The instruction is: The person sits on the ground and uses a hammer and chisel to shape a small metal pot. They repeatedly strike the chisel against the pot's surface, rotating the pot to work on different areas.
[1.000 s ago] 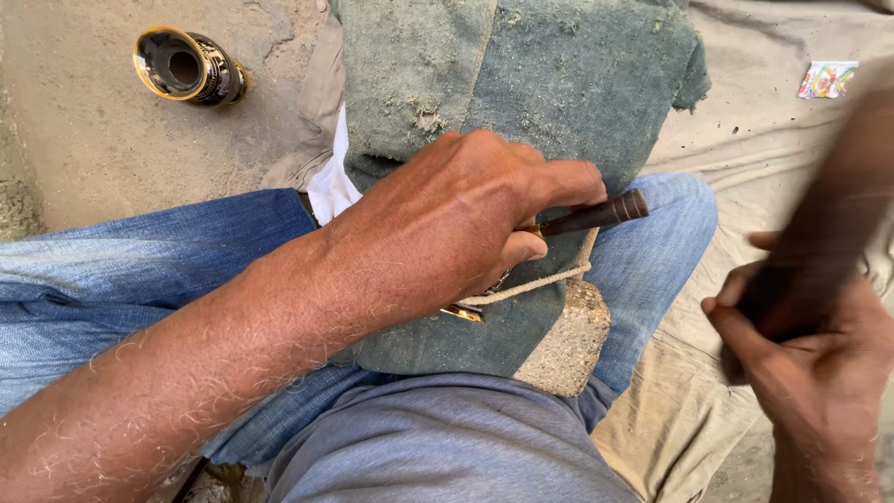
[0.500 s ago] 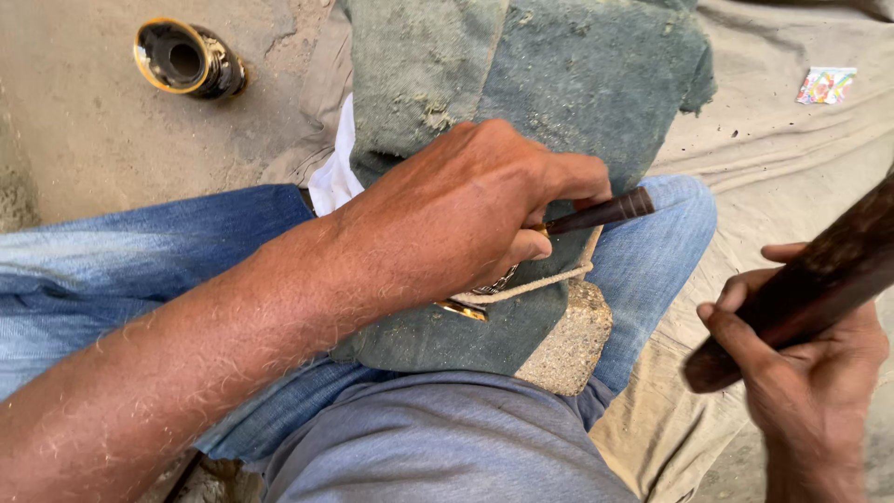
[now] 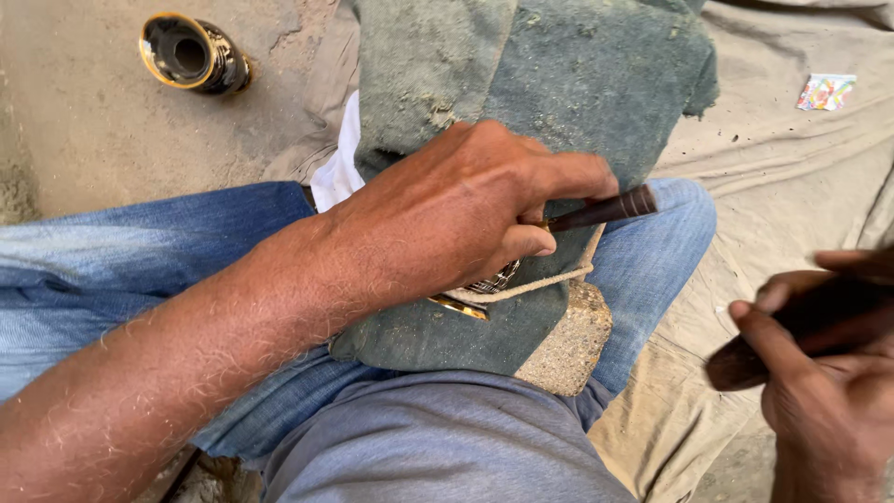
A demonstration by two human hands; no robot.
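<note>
Lowered since the earlier frame, the dark wooden mallet [image 3: 792,331] now sits at the right edge, its long axis rising to the upper right, with the right hand [image 3: 824,391] wrapped fully around it. At frame centre the left hand [image 3: 466,219] pinches a dark chisel [image 3: 601,210] whose shaft points right. Beneath its fingers [image 3: 521,244] lies a gold-rimmed metal piece [image 3: 470,298] on the green cloth [image 3: 559,74], well left of the mallet.

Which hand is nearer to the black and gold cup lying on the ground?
Left. The left hand rests on the green cloth, right of the black and gold cup. The right hand is far off at the lower right, holding a dark wooden handle.
</note>
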